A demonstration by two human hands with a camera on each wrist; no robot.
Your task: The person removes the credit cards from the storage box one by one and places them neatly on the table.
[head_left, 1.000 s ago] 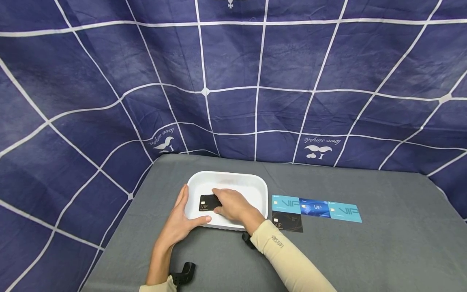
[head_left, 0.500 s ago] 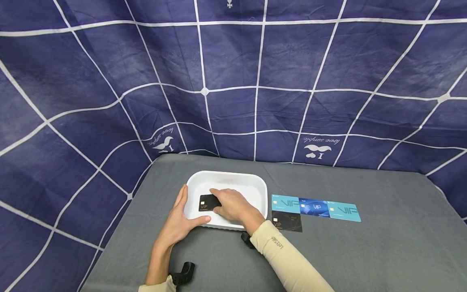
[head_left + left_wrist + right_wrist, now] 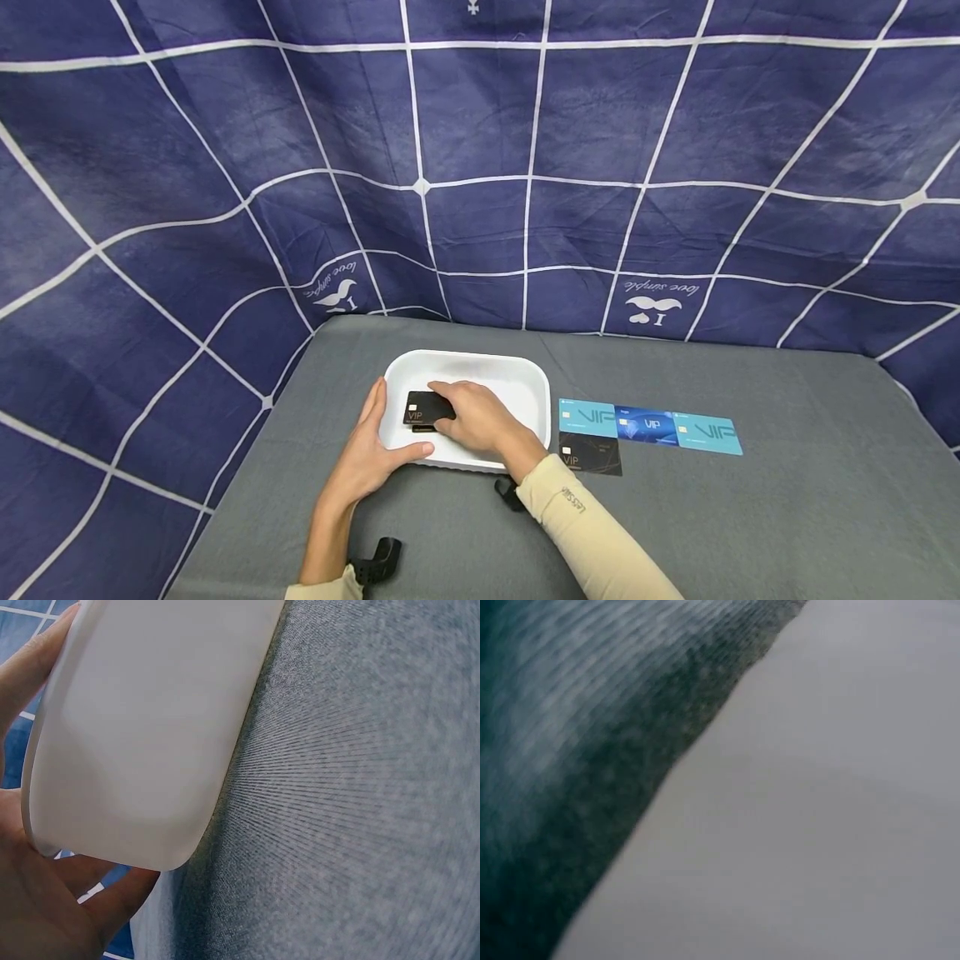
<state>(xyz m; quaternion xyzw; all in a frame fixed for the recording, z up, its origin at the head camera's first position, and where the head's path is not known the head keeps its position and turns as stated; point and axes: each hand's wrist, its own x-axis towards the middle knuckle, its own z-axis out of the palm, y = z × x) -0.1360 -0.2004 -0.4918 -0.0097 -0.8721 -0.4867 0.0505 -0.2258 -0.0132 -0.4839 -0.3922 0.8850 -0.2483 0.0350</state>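
A white rectangular tray (image 3: 525, 375) sits on the grey cloth. My left hand (image 3: 366, 462) holds its near left corner, fingers along the left end and thumb over the front rim. In the left wrist view, the left hand (image 3: 45, 892) lies around the end of the tray (image 3: 150, 735). Inside the tray my right hand (image 3: 480, 421) pinches a black VIP card (image 3: 427, 407) by its right end. Just below that card the edge of another black card (image 3: 423, 429) peeks out, the remainder covered. Only the tray wall (image 3: 795, 825) and cloth show in the right wrist view.
To the right of the tray lie a light blue VIP card (image 3: 588, 417), a dark blue VIP card (image 3: 647, 426) and a second light blue card (image 3: 708, 434) in a row. A black VIP card (image 3: 592, 454) lies below the first. A navy checked curtain (image 3: 480, 225) hangs behind.
My right hand has raised the black card slightly and shifted it away from me, exposing the edge of another black card beneath. The left hand and tray have stayed put.
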